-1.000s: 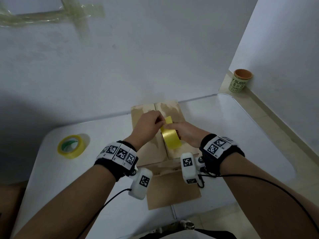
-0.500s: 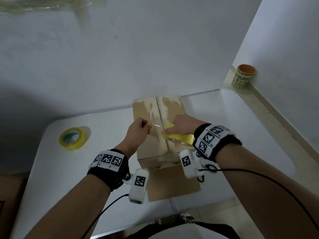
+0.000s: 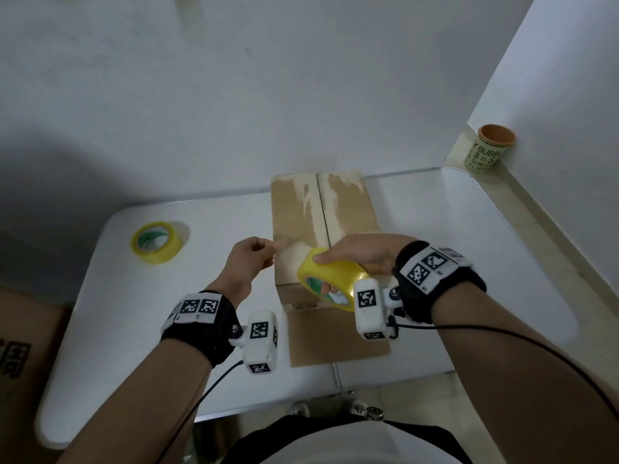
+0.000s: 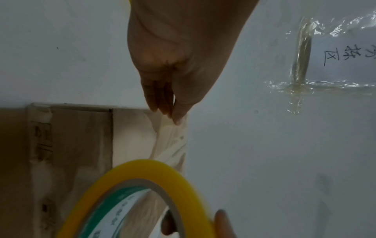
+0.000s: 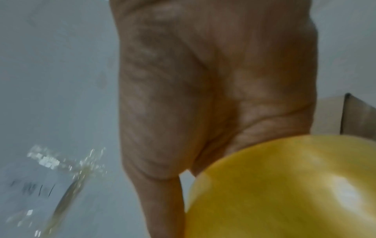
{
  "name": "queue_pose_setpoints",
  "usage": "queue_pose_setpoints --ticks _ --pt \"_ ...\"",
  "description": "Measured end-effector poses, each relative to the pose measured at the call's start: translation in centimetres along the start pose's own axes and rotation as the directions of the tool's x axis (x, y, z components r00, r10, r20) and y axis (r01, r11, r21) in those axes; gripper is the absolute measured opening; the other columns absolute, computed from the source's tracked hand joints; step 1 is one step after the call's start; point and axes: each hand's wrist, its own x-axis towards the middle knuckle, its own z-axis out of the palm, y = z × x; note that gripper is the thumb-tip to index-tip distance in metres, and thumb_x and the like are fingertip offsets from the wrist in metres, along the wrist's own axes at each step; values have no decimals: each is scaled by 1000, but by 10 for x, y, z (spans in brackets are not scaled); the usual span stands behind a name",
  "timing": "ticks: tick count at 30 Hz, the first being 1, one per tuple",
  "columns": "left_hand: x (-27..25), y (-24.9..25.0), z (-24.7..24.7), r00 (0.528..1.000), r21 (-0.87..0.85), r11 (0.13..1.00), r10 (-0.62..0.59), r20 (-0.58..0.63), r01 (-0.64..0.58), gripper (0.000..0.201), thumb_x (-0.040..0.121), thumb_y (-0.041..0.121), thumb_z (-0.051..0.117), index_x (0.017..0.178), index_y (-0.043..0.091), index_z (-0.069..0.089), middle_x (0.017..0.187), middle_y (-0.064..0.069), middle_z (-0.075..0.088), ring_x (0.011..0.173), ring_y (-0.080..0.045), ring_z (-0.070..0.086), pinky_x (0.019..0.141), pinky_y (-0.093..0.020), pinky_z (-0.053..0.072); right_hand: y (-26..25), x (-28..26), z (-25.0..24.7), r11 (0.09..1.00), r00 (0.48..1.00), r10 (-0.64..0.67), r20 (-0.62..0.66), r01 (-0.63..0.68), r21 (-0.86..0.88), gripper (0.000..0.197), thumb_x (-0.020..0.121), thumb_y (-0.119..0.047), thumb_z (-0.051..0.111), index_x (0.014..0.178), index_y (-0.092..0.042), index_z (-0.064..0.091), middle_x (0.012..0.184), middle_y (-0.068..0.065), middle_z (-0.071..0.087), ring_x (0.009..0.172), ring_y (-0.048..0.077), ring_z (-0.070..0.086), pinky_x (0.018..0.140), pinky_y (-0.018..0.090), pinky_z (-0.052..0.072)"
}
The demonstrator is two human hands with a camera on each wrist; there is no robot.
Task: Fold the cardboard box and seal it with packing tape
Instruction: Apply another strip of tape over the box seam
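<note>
Tape roll (image 3: pixel 330 279) gripped right; left hand (image 3: pixel 249 259) pinches strip.

The cardboard box (image 3: pixel 321 226) is matt brown paperboard, its top scuffed with pale torn patches where the outer paper layer is stripped. The tape roll (image 3: pixel 330 279) is glossy yellow translucent film on a green-printed core; a second roll (image 3: pixel 156 242) matches it. The desk (image 3: pixel 207 229) is smooth, faintly reflective white; the wristbands (image 3: pixel 435 279) are black cloth.
</note>
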Motion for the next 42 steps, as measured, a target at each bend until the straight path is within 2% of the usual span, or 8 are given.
queue_pose_setpoints --ticks 6,10,14,18,21,33,38,42 --pt "-4 -17 -8 979 -24 1000 2 -206 -8 15 90 20 65 79 12 59 80 0 60 76 -15 54 85 -32 50 1 -1 7 749 927 11 -376 -257 -611 70 89 -64 44 118 -2 62 115 10 64 98 25 60 85 30 44" --pt "-6 -14 -6 976 -115 993 -26 -214 1 13 92 19 61 84 12 54 85 -1 57 78 -15 56 89 -31 50 13 -12 -4 897 927 89 -366 -235 -376 68 80 -73 48 97 -10 68 104 9 68 96 28 64 87 34 49" --pt "-12 -28 -9 969 -422 902 -183 -167 97 21 95 8 57 77 11 48 88 -4 56 79 -15 60 85 -27 53 5 -35 -6 987 983 128 -132 -113 113 26 94 -26 52 104 -2 58 91 16 66 67 24 67 63 25 56" --pt "-21 -36 -4 959 -468 882 -180 -217 60 27 94 3 57 70 10 49 77 -5 56 70 -13 59 79 -23 53 9 -22 -4 888 953 156 -260 -250 -386 45 86 -48 61 108 -9 59 107 5 58 98 28 60 95 40 48" --pt "-27 -40 8 942 -454 891 -169 -291 19 24 93 4 59 72 10 50 77 -4 59 63 -10 60 81 -22 53 7 -15 5 686 922 163 -351 -362 -631 41 81 -58 62 78 -17 56 92 1 57 83 22 54 80 35 44" --pt "-43 -56 13 949 -560 826 -115 -294 -73 15 96 6 55 81 9 52 78 -6 58 71 -13 57 84 -24 52 8 -28 11 489 851 66 -521 -483 -726 43 96 -35 52 124 -3 57 124 11 61 113 26 58 87 30 44" --pt "-52 -70 13 965 -603 796 -188 -181 42 11 92 4 61 83 9 56 82 -5 62 79 -13 61 81 -21 50 14 -23 16 435 779 0 -627 -565 -702 17 96 -22 50 95 -10 62 84 4 57 80 23 56 73 32 44" --pt "-56 -74 11 965 -612 790 -184 -185 34 17 89 -3 62 83 11 55 82 -4 63 80 -13 62 81 -21 50 14 -17 23 415 743 -35 -669 -598 -686 31 94 -15 46 63 -11 44 66 1 43 59 17 44 70 31 39"
